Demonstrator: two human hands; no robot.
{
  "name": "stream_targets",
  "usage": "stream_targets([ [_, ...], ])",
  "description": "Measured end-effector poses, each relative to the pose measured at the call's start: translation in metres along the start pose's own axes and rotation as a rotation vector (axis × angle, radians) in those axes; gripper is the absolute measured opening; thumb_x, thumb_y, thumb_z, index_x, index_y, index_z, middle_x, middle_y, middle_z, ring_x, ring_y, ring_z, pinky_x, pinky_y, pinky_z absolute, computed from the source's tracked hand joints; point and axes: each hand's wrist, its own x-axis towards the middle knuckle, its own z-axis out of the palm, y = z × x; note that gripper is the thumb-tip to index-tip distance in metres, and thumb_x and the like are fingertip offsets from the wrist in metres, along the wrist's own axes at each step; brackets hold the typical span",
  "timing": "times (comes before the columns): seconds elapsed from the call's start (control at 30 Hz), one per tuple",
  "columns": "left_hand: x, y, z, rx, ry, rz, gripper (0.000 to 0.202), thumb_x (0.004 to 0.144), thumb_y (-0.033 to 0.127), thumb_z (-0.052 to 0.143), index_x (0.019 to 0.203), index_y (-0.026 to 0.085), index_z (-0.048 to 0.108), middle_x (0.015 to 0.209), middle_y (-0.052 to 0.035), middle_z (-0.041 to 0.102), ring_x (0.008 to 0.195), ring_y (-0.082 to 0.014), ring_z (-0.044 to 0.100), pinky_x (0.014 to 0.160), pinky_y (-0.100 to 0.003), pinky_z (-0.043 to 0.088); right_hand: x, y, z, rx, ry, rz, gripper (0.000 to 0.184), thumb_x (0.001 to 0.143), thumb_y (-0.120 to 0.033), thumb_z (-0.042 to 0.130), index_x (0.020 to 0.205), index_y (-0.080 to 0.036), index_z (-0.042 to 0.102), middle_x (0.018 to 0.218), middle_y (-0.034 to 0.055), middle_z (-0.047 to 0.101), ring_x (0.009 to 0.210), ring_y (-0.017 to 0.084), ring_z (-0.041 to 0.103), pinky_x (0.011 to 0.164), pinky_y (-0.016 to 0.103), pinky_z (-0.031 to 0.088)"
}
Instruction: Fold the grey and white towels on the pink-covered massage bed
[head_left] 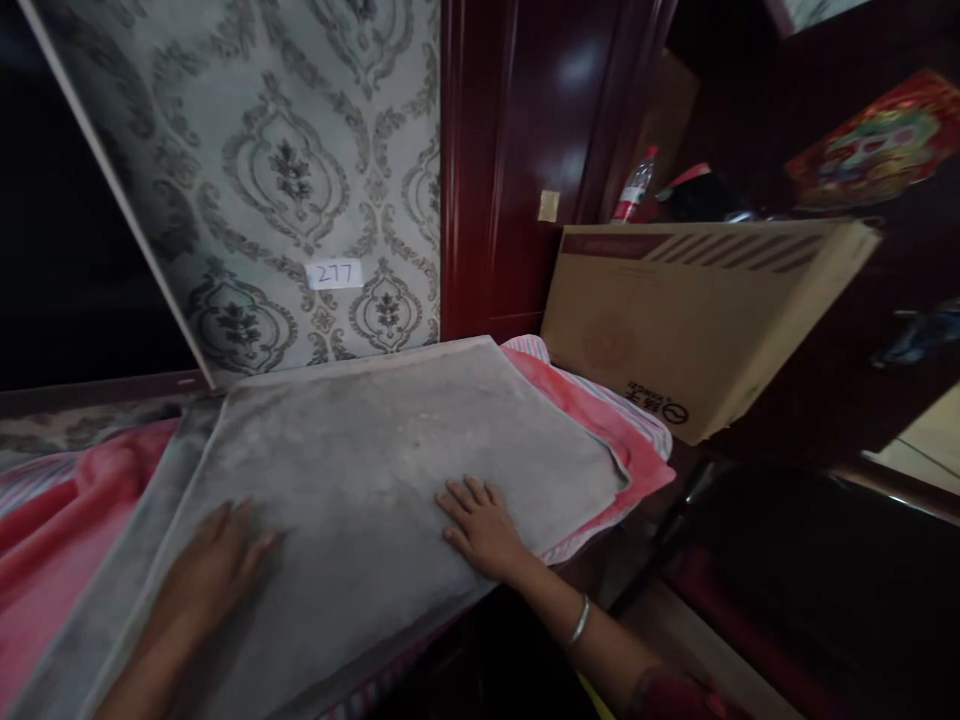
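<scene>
Damask wallpaper (pixel 300 170) (its tag reads 277) backs the bed, where a grey blanket (pixel 360 450) lies folded over a pink blanket (pixel 637 455) at the bed's right end. Both palms press on the grey one: left hand (pixel 217 565) flat near the front edge, fingers blurred but seemingly together; right hand (pixel 480 530) flat towards the front right corner, fingers slightly apart

Patterned grey wallpaper (pixel 300 150) at back w/ white label "277" (pixel 334 274). Dark red wood panel (pixel 525 150) to its right, small yellow tag (pixel 549 206) on it. Cardboard box (pixel 690 320) tilted beside panel; plastic bottle (pixel 634 190) behind it. Colourful pack (pixel 874 140) top right. Pink blanket (pixel 60 540) at left, striped cloth (pixel 637 415) nr box.
</scene>
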Motion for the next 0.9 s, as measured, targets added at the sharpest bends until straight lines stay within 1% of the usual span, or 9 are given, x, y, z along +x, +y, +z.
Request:
stream_targets([
  [0.07,0.028,0.048,-0.003,0.012,-0.107,0.099,0.068,0.09,0.046,0.04,0.145,0.007,0.042,0.155,-0.0174,0.044,0.149,-0.0316,0.033,0.119,-0.043,0.033,-0.001,0.005,-0.007,-0.001,-0.011,-0.036,0.055,0.1,-0.052,0.04,0.153,-0.04,0.039,0.161,-0.003,0.033,0.149,0.032,0.029,0.121,0.051,0.025],
  [0.13,0.044,0.083,-0.004,0.042,-0.154,0.121,0.07,0.095,0.044,0.033,0.15,0.002,0.037,0.159,-0.0238,0.034,0.15,-0.0338,0.029,0.119,-0.048,0.031,-0.002,0.02,-0.017,-0.014,-0.03,-0.059,0.053,0.1,-0.049,0.042,0.152,-0.042,0.04,0.16,-0.0054,0.035,0.148,0.028,0.032,0.122,0.045,0.025],
  [0.23,0.048,0.109,0.007,0.111,-0.14,0.087,0.066,0.098,0.042,0.023,0.152,0.007,0.038,0.16,-0.0225,0.033,0.151,-0.0356,0.026,0.117,-0.059,0.029,-0.007,0.068,-0.034,-0.057,-0.045,0.045,0.051,0.101,-0.047,0.042,0.151,-0.038,0.043,0.161,-0.0016,0.036,0.148,0.027,0.032,0.121,0.048,0.023],
  [0.33,0.043,0.111,0.025,0.141,-0.119,0.073,0.066,0.097,0.041,0.022,0.151,0.01,0.042,0.159,-0.0208,0.037,0.15,-0.0368,0.028,0.115,-0.063,0.027,-0.018,0.136,-0.055,-0.1,-0.013,0.26,0.052,0.101,-0.042,0.041,0.151,-0.028,0.045,0.16,0.0078,0.037,0.148,0.03,0.032,0.118,0.056,0.023],
  [0.43,0.042,0.106,0.037,0.137,-0.079,0.092,0.068,0.096,0.042,0.022,0.15,0.009,0.044,0.157,-0.0215,0.04,0.148,-0.038,0.03,0.114,-0.063,0.029,-0.025,0.195,-0.079,-0.127,0.048,0.537,0.046,0.099,-0.035,0.047,0.142,-0.023,0.056,0.151,0.0121,0.05,0.141,0.03,0.043,0.114,0.052,0.031],
  [0.5,0.043,0.104,0.039,0.139,-0.067,0.093,0.069,0.095,0.043,0.021,0.151,0.008,0.044,0.157,-0.0212,0.04,0.148,-0.0384,0.03,0.115,-0.062,0.028,-0.02,0.221,-0.092,-0.126,0.082,0.64,0.043,0.097,-0.025,0.048,0.137,-0.016,0.061,0.141,0.0177,0.059,0.133,0.03,0.052,0.11,0.046,0.037],
  [0.57,0.045,0.103,0.039,0.134,-0.065,0.09,0.07,0.094,0.043,0.021,0.151,0.009,0.044,0.158,-0.0204,0.04,0.148,-0.0381,0.031,0.115,-0.061,0.028,-0.004,0.237,-0.102,-0.107,0.11,0.66,0.044,0.095,-0.02,0.048,0.137,-0.011,0.06,0.136,0.0191,0.062,0.127,0.027,0.057,0.107,0.038,0.04],
  [0.67,0.046,0.1,0.042,0.114,-0.043,0.083,0.069,0.093,0.043,0.023,0.15,0.011,0.046,0.157,-0.019,0.042,0.147,-0.037,0.033,0.115,-0.061,0.028,0.034,0.247,-0.106,-0.051,0.133,0.64,0.045,0.095,-0.022,0.049,0.138,-0.013,0.059,0.136,0.015,0.063,0.123,0.023,0.06,0.102,0.028,0.043],
  [0.9,0.048,0.087,0.055,0.103,-0.031,0.067,0.072,0.089,0.047,0.025,0.149,0.013,0.048,0.157,-0.0157,0.043,0.148,-0.0353,0.032,0.118,-0.06,0.025,0.118,0.263,-0.1,0.033,0.155,0.713,0.04,0.098,-0.025,0.049,0.133,-0.012,0.062,0.129,0.0146,0.067,0.113,0.022,0.065,0.093,0.029,0.048],
])
